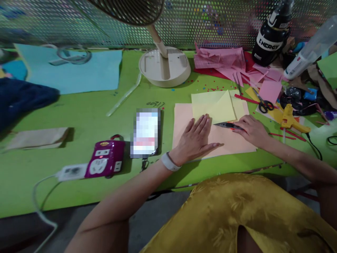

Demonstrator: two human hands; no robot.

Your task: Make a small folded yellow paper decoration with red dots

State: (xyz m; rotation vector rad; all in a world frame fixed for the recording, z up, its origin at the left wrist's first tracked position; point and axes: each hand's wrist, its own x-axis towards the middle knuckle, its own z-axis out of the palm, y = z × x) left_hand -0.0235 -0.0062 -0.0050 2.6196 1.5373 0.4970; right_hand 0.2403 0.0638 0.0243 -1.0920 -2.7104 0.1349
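Note:
My left hand [196, 138] lies flat with fingers stretched out on a peach paper sheet [231, 142], its fingertips reaching the lower edge of a yellow folded sheet [218, 105] that rests on top. My right hand [250, 130] is closed round a dark utility knife [225, 125] with a red part, the blade tip pointing left toward the left hand's fingers, at the lower edge of the yellow sheet. Both sheets lie on the green table [86, 116].
A phone [146, 133] lies left of the sheets, with a purple power strip [105, 163] further left. A fan base [164, 66] stands behind. Pink paper scraps [221, 59], scissors [264, 104], a yellow glue gun [289, 119], a black bottle [273, 35] and blue paper [76, 72] surround.

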